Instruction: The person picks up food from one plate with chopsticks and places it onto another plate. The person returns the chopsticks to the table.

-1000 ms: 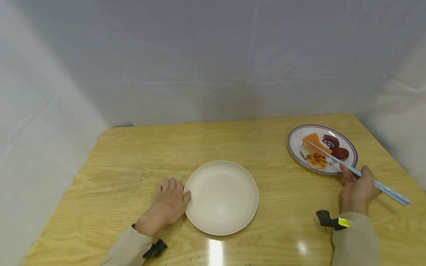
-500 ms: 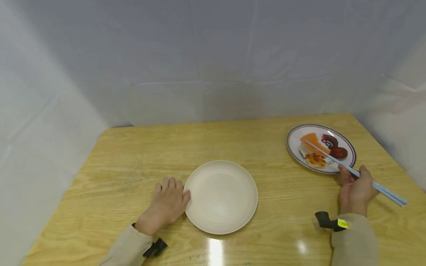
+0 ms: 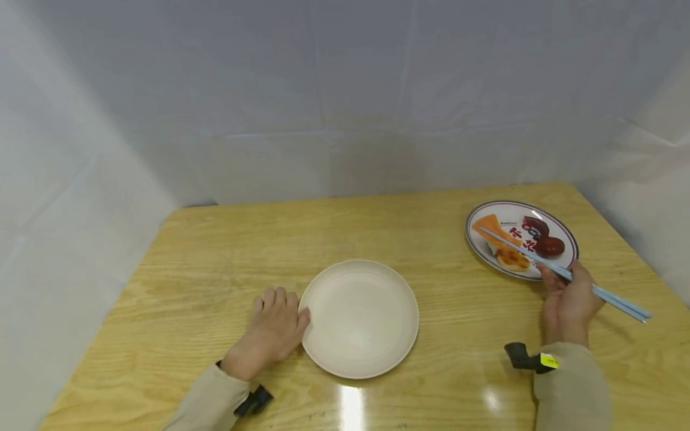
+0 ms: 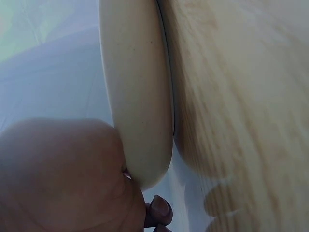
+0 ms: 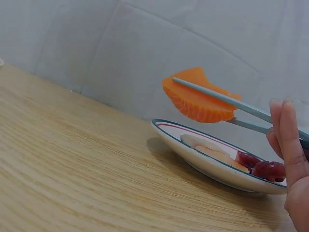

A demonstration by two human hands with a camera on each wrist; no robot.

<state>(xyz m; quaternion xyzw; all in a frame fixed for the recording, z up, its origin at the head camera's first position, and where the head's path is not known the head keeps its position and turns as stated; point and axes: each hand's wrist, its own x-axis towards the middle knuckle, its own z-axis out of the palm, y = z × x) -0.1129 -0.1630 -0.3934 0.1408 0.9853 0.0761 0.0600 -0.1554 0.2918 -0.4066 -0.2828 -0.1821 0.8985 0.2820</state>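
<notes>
My left hand (image 3: 275, 326) holds the left rim of a round cream plate (image 3: 359, 320), thumb over the edge and the other fingers outside it. In the left wrist view the plate's side (image 4: 135, 92) stands close by the thumb. My right hand (image 3: 571, 305) holds light blue chopsticks (image 3: 620, 303) by their middle. Between their tips is an orange salmon slice (image 5: 198, 99) with pale stripes, raised above a patterned oval-looking plate (image 3: 501, 209) in the right wrist view. From the head view the slice overlaps that plate's left part.
On the patterned plate lie a browned, pale-edged piece (image 3: 512, 260), a dark red oval piece (image 3: 550, 246) and a dark red curved piece (image 3: 535, 227). The wooden table (image 3: 242, 239) ends at white sheeting (image 3: 269, 149) behind and at both sides.
The chopsticks and the salmon slice have moved left and slightly up in the head view, uncovering red printing on the plate. My right hand shifted left too; my left hand stayed.
</notes>
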